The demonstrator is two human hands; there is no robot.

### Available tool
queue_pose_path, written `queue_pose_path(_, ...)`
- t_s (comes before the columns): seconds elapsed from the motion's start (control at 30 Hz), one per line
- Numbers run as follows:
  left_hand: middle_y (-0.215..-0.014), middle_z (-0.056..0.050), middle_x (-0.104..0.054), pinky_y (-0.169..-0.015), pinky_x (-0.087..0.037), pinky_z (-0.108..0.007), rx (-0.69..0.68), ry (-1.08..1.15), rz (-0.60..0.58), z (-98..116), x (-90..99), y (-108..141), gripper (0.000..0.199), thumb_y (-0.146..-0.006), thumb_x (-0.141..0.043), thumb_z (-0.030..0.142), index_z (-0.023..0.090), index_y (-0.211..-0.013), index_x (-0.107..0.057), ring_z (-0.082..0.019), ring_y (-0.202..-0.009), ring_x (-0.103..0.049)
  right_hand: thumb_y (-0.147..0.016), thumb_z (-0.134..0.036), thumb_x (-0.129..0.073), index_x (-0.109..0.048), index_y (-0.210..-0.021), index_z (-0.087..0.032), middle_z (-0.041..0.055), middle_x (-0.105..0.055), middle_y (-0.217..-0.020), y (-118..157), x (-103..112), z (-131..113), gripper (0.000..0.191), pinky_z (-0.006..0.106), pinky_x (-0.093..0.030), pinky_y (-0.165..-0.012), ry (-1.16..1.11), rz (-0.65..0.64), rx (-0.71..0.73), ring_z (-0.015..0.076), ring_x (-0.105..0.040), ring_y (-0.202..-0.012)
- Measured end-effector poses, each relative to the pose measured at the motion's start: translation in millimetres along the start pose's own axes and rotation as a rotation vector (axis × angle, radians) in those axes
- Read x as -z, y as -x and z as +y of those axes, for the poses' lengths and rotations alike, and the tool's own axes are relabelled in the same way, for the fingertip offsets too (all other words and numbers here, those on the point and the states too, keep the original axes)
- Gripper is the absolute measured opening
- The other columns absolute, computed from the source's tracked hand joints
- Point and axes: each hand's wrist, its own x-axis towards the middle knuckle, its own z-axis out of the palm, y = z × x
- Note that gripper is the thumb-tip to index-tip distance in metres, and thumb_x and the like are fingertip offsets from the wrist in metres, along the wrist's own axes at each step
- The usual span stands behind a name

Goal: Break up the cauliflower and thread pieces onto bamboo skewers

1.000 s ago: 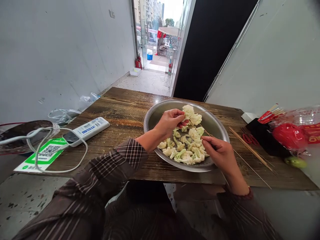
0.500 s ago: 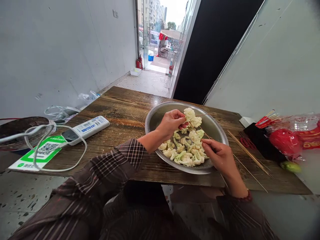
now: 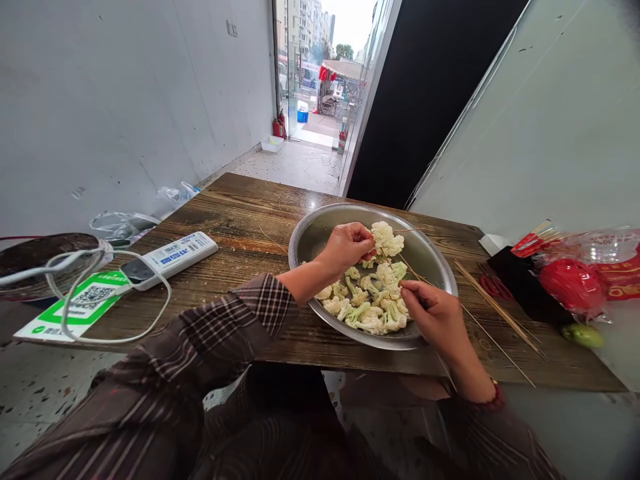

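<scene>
A steel bowl [image 3: 299,233] holds several pale cauliflower florets [image 3: 367,319], heaped toward its near side. Over the bowl, my left hand [image 3: 349,245] is closed on a cauliflower floret [image 3: 386,240], gripped between thumb and fingertips. My right hand [image 3: 436,313] is pinched at the bowl's right side, apparently on a thin bamboo skewer whose length is mostly hidden by the fingers and florets. Another thin stick [image 3: 414,272] slants across the bowl behind that hand.
Loose bamboo skewers [image 3: 493,303] lie right of the bowl on the wooden table [image 3: 240,220]. Beyond them are a black box [image 3: 525,287] and a red plastic-wrapped pack [image 3: 573,287]. On the left are a white device [image 3: 185,257], a looped cable [image 3: 167,303] and a green QR card [image 3: 93,297].
My left hand and its floret have dropped slightly. The right hand has shifted a little to the left. Both hands stay closed over the bowl.
</scene>
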Motion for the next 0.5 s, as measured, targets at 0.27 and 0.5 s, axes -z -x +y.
queue_pose_path(0.27, -0.06, -0.001, -0.063, -0.047, -0.038, -0.018, 0.005, -0.024, 0.052, 0.7, -2.5, 0.4, 0.012, -0.077, -0.061, 0.008, 0.014, -0.075, -0.051, -0.006, -0.047, -0.055, -0.087, -0.032, -0.053, -0.071, -0.091, -0.016, 0.0061, -0.075, -0.083, -1.1, -1.1, -0.1, 0.025, 0.027, -0.051, -0.063, -0.017, 0.027, -0.014, 0.0184, -0.069, -0.069)
queue_pose_path(0.5, -0.06, -0.001, -0.064, -0.048, -0.041, -0.019, -0.013, 0.005, 0.034, -0.4, -0.5, 0.9, 0.013, -0.078, -0.062, 0.009, 0.014, -0.076, -0.05, -0.007, -0.048, -0.057, -0.087, -0.033, -0.053, -0.072, -0.093, -0.016, 0.006, -0.074, -0.08, -1.4, -2.1, 1.2, 0.026, 0.027, -0.05, -0.061, -0.048, 0.006, -0.025, 0.0177, -0.067, -0.068)
